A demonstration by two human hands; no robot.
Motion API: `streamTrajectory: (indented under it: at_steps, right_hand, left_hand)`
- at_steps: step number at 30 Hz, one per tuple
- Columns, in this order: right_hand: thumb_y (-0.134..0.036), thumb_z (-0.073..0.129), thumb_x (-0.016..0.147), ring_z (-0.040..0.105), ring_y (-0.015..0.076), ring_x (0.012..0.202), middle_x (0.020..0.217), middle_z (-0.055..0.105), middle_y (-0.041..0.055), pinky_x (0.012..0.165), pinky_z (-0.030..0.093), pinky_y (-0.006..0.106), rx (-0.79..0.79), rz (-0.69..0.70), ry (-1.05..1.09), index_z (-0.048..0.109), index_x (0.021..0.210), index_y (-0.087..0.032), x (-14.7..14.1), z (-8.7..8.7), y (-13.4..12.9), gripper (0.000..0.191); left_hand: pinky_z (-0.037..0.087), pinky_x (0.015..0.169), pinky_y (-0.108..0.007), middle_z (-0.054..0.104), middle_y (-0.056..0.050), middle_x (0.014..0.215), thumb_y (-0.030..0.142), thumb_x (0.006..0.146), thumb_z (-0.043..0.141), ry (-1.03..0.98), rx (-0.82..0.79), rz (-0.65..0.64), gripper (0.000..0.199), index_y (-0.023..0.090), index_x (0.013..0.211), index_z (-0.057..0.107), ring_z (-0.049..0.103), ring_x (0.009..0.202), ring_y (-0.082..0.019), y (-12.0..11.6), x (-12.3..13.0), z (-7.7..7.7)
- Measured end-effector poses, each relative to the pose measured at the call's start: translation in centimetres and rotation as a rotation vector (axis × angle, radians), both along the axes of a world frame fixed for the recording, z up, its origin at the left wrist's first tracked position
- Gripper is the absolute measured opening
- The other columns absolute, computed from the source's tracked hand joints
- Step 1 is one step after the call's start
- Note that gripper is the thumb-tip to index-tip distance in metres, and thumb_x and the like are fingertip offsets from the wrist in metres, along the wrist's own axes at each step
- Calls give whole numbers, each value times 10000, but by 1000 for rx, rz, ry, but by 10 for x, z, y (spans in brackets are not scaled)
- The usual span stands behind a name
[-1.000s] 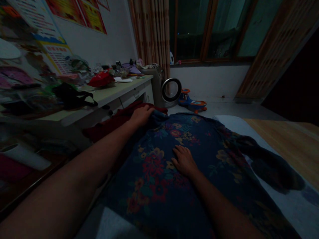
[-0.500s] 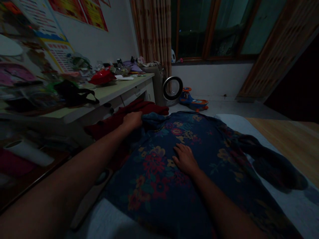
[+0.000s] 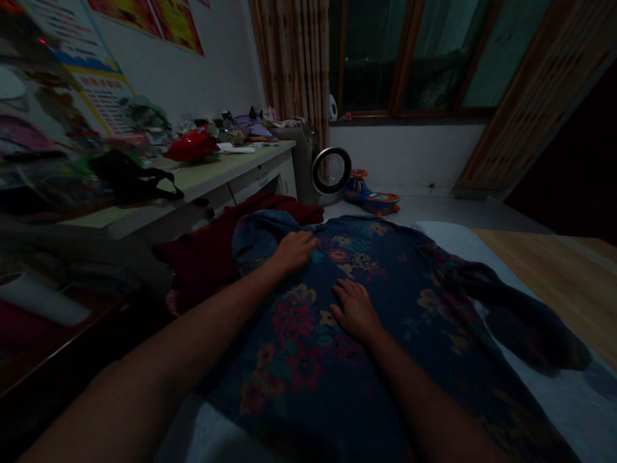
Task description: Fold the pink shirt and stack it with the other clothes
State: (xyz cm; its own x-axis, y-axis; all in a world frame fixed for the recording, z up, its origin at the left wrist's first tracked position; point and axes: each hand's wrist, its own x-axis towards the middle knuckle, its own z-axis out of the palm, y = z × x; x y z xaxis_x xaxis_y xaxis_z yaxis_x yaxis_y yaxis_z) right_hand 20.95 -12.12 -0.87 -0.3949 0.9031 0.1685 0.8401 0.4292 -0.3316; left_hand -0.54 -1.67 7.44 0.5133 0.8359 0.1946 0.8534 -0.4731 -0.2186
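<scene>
A dark blue garment (image 3: 385,366) with red and yellow flowers lies spread over a pale surface. One sleeve (image 3: 525,315) stretches to the right, and folded blue cloth lies at its upper left. My left hand (image 3: 295,249) rests on the garment's upper left part, fingers slightly bent and apart, with nothing seen in them. Nearer the middle, my right hand (image 3: 355,308) lies flat on the flowered cloth, fingers spread. Dark red cloth (image 3: 202,267) is bunched beyond the left edge of the garment.
Along the left wall runs a desk (image 3: 207,177) with a red bag (image 3: 193,145) and a black strapped bag (image 3: 130,177). Farther back are a washing machine with its round door (image 3: 331,171) open and a blue and orange ride-on toy (image 3: 371,198).
My left hand has let go of the folded cloth at the left edge and moved right onto the garment. The folded part now lies over the red cloth. My right hand has stayed in place.
</scene>
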Motion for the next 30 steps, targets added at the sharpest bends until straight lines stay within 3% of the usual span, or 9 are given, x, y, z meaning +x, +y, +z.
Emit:
streamTrajectory:
  at_steps: [2,3,6,10,14,17,20,24,30]
  right_hand:
    - [-381,505,908,356,256,1369,1464,462,120,1153,199,447,-1,2,1,535,1350,-173,0,0,0,489]
    - [-381,504,909,353,255,1371,1465,461,119,1154,199,446,-4,4,2,533,1353,-173,0,0,0,491]
    - [-379,505,909,348,256,1375,1470,457,115,1159,191,450,-14,9,6,525,1362,-173,1,1,-1,498]
    - [-384,505,910,340,255,1384,1480,447,113,1165,181,457,-23,0,12,522,1364,-179,1,2,-1,498]
    - [-387,491,918,328,259,1395,1488,438,115,1167,176,467,-33,3,11,518,1367,-179,0,2,-2,495]
    - [-381,493,917,327,264,1396,1494,431,109,1169,179,466,-32,-1,14,513,1370,-180,0,3,-2,497]
    - [-379,504,912,321,266,1399,1493,432,107,1171,174,467,-34,-7,21,517,1365,-185,0,3,-2,493]
    - [-384,511,909,321,272,1399,1489,436,107,1167,183,472,-35,-6,38,525,1354,-192,1,3,-2,484]
    - [-389,521,906,320,275,1401,1494,430,107,1172,178,476,-43,-9,62,520,1357,-195,1,2,-2,491]
  left_hand:
    - [420,995,-354,605,-91,1254,194,951,369,3,-156,-77,336,226,1209,581,548,1162,-221,1,10,-20]
    - [419,999,-332,610,-78,1245,203,950,377,-17,-209,-45,329,234,1208,579,553,1160,-205,2,13,-29]
    - [419,1005,-329,559,-79,1335,272,957,392,-78,-272,150,356,236,1287,520,535,1205,-204,10,11,-50]
    - [447,964,-468,526,-144,1373,347,949,389,-92,-285,335,418,201,1326,498,524,1229,-303,24,10,-63]
    - [447,941,-528,579,-205,1276,277,920,409,-113,-276,392,383,148,1240,578,534,1196,-364,37,30,-61]
    - [391,1046,-417,556,-150,1328,222,936,382,-154,-249,295,380,189,1274,553,488,1266,-279,47,50,-59]
    - [341,1095,-341,511,-98,1397,291,950,415,-188,-247,249,383,235,1319,504,443,1318,-222,58,61,-63]
    - [448,979,-402,571,-177,1309,404,963,385,-208,-272,403,442,149,1306,497,557,1202,-286,84,59,-65]
    - [484,922,-349,601,-151,1277,258,945,380,-183,-250,472,390,185,1288,553,604,1133,-259,126,51,-41]
